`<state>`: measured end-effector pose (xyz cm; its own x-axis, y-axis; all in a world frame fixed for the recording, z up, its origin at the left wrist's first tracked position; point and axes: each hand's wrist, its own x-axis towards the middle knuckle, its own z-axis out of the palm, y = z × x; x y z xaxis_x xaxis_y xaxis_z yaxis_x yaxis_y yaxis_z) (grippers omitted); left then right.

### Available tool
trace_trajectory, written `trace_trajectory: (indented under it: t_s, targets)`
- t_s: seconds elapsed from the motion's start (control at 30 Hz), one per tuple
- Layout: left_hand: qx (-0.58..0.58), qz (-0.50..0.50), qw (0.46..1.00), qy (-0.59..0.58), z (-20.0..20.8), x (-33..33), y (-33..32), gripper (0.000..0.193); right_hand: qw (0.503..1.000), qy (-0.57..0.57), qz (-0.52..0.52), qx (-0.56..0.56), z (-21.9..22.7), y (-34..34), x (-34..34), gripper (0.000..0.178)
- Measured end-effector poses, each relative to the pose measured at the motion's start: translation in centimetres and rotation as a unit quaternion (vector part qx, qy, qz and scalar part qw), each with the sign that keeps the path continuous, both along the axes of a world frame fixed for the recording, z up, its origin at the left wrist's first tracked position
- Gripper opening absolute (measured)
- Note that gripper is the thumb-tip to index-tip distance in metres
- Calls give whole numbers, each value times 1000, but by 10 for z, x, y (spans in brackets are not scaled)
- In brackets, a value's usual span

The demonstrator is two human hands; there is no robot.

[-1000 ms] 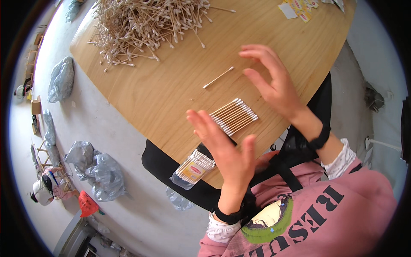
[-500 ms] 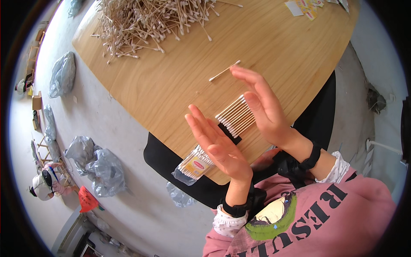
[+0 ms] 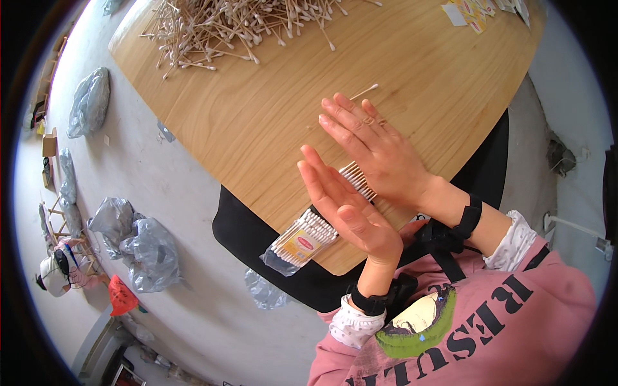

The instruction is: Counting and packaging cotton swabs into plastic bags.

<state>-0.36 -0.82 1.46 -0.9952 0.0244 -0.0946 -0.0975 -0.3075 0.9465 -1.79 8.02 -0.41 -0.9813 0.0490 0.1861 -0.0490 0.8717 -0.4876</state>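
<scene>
My left hand [image 3: 351, 209] has its fingers stretched out and its palm turned up toward the right. Just above it, my right hand [image 3: 389, 151] reaches across with the back up and fingers extended. Both hands are open. Between them shows part of a row of cotton swabs [image 3: 358, 179], laid side by side; my hands hide the rest. Beside my left wrist, a clear packet of cotton swabs [image 3: 301, 242] with a yellow label lies at the table's near edge. One loose cotton swab [image 3: 367, 91] pokes out beyond my right fingertips, partly covered.
A large heap of loose cotton swabs [image 3: 238, 29] covers the far left of the wooden table [image 3: 212, 122]. Yellow-and-white printed packets [image 3: 473, 14] lie at the far right. Grey plastic bags [image 3: 151, 254] stand on the floor, and another person [image 3: 55, 270] is at the left.
My right hand has turned its back up and swung left over the swab row, closer to my left hand. The left hand has shifted slightly right. The view has moved a little.
</scene>
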Motion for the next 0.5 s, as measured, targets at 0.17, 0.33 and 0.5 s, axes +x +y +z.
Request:
trace_trajectory:
  t_s: [0.17,0.33,0.5]
  targets:
    - [38,-18,999,-8,-3,-8,-5,68,1000,12,9,19,0,-1,-1,51]
    - [45,-21,998,-30,0,-7,-6,67,1000,22,7,16,0,-1,-2,49]
    - [76,-28,997,-6,6,-12,-6,69,999,25,11,40,0,0,-1,49]
